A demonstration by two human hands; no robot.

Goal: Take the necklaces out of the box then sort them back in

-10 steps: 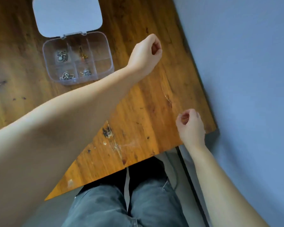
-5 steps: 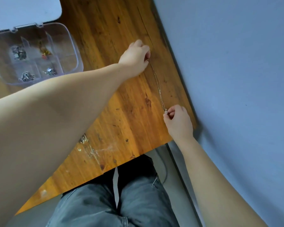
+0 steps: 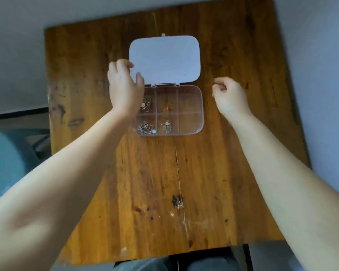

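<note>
I see the clear compartment box (image 3: pixel 190 122) open at the table's (image 3: pixel 213 173) centre, four necklaces (image 3: pixel 167 126) in its left and middle cells. My left hand (image 3: pixel 123 85) hovers half-open at its left corner, empty; my right hand (image 3: pixel 228 94) curls loosely just beside it, grasp unclear.

Plain room: worn wooden table (image 3: pixel 213 173), bare walls (image 3: pixel 321 55).
</note>
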